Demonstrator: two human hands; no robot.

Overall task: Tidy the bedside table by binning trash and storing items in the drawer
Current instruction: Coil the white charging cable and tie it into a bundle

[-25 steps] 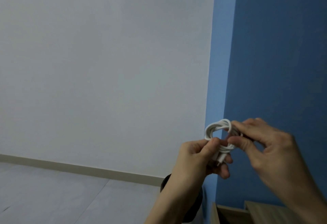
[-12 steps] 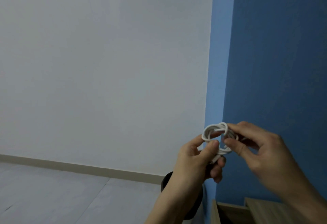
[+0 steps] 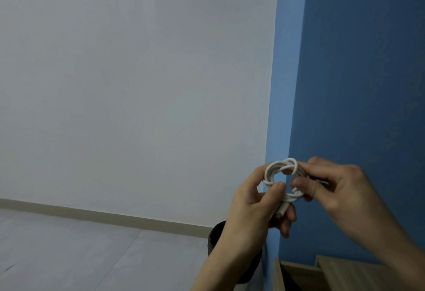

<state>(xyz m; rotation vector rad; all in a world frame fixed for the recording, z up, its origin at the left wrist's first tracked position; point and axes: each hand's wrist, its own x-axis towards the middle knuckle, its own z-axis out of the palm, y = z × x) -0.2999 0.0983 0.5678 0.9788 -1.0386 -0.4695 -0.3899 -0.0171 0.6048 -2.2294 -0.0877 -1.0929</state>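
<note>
Pinching the coiled white cable [image 3: 279, 171] between left hand [image 3: 250, 208] and right hand [image 3: 340, 189], well above the wooden worktop [image 3: 358, 274], calls for tucking its loose end through snugly, lest the coil spring apart.

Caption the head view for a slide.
Left hand and right hand pinch a coiled white cable before a blue wall.
</note>
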